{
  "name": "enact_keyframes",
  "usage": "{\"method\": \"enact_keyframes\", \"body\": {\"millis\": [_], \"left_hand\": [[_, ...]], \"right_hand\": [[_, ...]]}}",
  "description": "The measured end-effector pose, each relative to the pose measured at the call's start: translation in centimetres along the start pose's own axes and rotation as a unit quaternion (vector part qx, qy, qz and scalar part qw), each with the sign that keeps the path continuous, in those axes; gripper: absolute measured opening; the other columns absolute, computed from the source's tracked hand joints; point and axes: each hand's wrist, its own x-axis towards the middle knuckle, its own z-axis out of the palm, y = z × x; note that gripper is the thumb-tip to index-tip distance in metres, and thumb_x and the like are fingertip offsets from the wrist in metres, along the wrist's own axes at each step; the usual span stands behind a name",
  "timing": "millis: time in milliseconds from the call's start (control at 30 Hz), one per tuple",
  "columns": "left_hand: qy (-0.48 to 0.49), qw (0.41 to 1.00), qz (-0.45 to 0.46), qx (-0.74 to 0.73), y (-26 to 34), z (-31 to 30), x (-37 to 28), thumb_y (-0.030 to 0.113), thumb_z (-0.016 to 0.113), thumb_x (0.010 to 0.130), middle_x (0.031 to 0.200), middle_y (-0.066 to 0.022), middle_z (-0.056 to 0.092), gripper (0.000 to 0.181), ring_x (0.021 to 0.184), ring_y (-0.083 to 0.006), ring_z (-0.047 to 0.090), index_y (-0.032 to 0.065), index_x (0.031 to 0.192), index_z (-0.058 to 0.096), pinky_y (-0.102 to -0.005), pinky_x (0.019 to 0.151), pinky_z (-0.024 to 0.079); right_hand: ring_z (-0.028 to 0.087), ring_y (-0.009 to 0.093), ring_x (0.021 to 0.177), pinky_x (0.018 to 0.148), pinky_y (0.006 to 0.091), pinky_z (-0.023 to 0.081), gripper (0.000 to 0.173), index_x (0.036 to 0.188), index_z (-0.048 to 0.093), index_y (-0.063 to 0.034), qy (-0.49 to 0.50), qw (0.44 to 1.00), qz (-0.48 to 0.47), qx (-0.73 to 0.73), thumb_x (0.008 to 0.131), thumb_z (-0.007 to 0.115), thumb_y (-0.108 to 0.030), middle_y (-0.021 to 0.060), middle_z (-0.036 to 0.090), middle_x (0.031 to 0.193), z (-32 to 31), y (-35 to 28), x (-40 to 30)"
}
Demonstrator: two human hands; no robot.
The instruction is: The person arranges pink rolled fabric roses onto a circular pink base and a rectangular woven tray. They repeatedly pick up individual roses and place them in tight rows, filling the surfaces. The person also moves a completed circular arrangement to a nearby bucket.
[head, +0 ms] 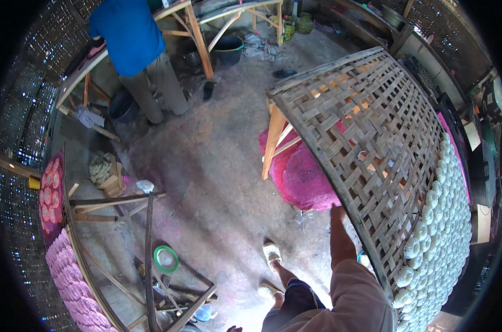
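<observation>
My right arm reaches forward beneath the edge of a large woven bamboo tray (359, 124). At its end, my right hand (338, 211) meets the near edge of a bright pink mesh sack (307, 178). The tray's rim partly covers that hand, so its finger grip is unclear. The sack lies low under the tray, beside a wooden leg (273, 139). Rows of pale, coiled food pieces (435, 232) cover the tray's right side. Only the fingertips of my left hand (234, 329) show at the bottom edge, and what they hold is not visible.
A person in a blue shirt (128, 37) stands at a bench at upper left. Pink coiled pieces (74, 282) fill a rack at left, above a wooden frame (149, 249). A green-rimmed container (166, 259) sits on the floor. Dark tubs (229, 52) stand farther back.
</observation>
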Motion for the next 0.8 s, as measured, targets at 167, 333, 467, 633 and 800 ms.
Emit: {"method": "enact_keyframes", "body": {"millis": [167, 333, 467, 633, 800], "left_hand": [[0.012, 0.989, -0.059, -0.137, 0.1, 1.9, -0.4, 0.017, 0.071, 0.088, 0.102, -0.0190, 0.072, 0.035, 0.093, -0.0283, 0.069, -0.0017, 0.117, 0.068, -0.0373, 0.083, 0.056], [0.111, 0.989, 0.001, -0.099, 9.9, -1.9, -2.3, 0.020, 0.071, 0.089, 0.106, -0.0135, 0.073, 0.030, 0.093, -0.0204, 0.070, 0.0042, 0.114, 0.070, -0.0347, 0.081, 0.055], [0.140, 0.943, -0.083, -0.289, 18.6, -13.5, -8.0, 0.023, 0.067, 0.092, 0.109, -0.0111, 0.073, 0.027, 0.098, -0.0220, 0.070, 0.0086, 0.114, 0.071, -0.0342, 0.084, 0.054], [0.294, 0.859, -0.064, -0.414, 14.9, -18.1, -15.3, 0.028, 0.068, 0.094, 0.109, -0.0108, 0.072, 0.027, 0.101, -0.0246, 0.069, 0.0055, 0.109, 0.073, -0.0347, 0.086, 0.054], [0.507, 0.737, -0.017, -0.447, 8.4, -24.4, -26.6, 0.009, 0.072, 0.089, 0.110, -0.0096, 0.073, 0.019, 0.105, -0.0190, 0.066, 0.0031, 0.107, 0.072, -0.0337, 0.095, 0.050]], "right_hand": [[0.053, 0.038, 0.125, 0.102, 0.0520, 0.044, 0.078, 0.146, 0.040, -0.0070, -0.255, 0.922, -0.242, -0.163, 0.083, 0.073, -0.041, 0.0186, 0.052, 0.140, 4.6, 3.1, -19.4], [0.070, 0.027, 0.102, 0.089, 0.0364, 0.056, 0.052, 0.115, 0.066, -0.0081, -0.478, 0.752, -0.430, -0.143, 0.081, 0.075, -0.046, 0.0124, 0.073, 0.106, 6.1, 6.4, -35.0], [0.071, 0.017, 0.089, 0.081, 0.0305, 0.057, 0.032, 0.109, 0.067, -0.0024, -0.609, 0.645, -0.457, 0.064, 0.083, 0.080, -0.015, 0.0101, 0.074, 0.096, 6.4, 3.6, -42.9], [0.065, 0.013, 0.084, 0.076, 0.0286, 0.055, 0.023, 0.110, 0.067, -0.0017, -0.571, 0.583, -0.574, 0.068, 0.087, 0.070, -0.008, 0.0048, 0.070, 0.093, 3.1, -7.2, -49.9], [0.061, 0.010, 0.083, 0.073, 0.0237, 0.051, 0.024, 0.115, 0.064, -0.0013, -0.593, 0.524, -0.584, 0.182, 0.094, 0.066, -0.013, 0.0027, 0.065, 0.097, -11.1, -13.1, -70.2]]}}
